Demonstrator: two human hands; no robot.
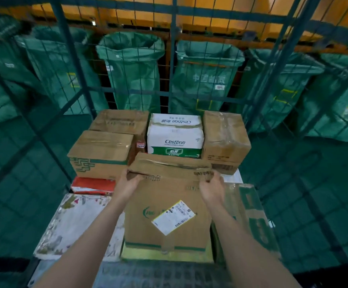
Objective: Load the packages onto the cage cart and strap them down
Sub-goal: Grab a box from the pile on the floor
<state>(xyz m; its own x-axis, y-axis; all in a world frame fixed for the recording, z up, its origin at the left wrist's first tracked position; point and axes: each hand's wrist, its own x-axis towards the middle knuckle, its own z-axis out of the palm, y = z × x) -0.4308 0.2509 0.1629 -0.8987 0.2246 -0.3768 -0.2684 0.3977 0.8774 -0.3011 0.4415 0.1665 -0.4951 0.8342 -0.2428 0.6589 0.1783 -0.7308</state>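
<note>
- Left hand (128, 182) is gripping the top-left edge of the labelled carton (164, 196), fingers curling over the flap.
- Right hand (211, 189) is gripping the top-right edge of the same carton, fingers wrapping round the corner.
- Labelled carton is standing upright inside the cage cart (172, 69), front centre, sitting on a flat yellow-green package (167, 254). Its white shipping label (173, 217) is facing the camera, tilted.
- Just behind it are the Cestbon box (175, 136), the green-printed brown carton (100, 152) on the left and the taped brown carton (225, 138) on the right.
- Another brown carton (121, 121) is sitting back left.
- Red flat package (93, 185) and stained white package (73, 223) are lying left of the labelled carton.
- Green mail sacks (131, 69) are hanging beyond the cart's rear mesh.
</note>
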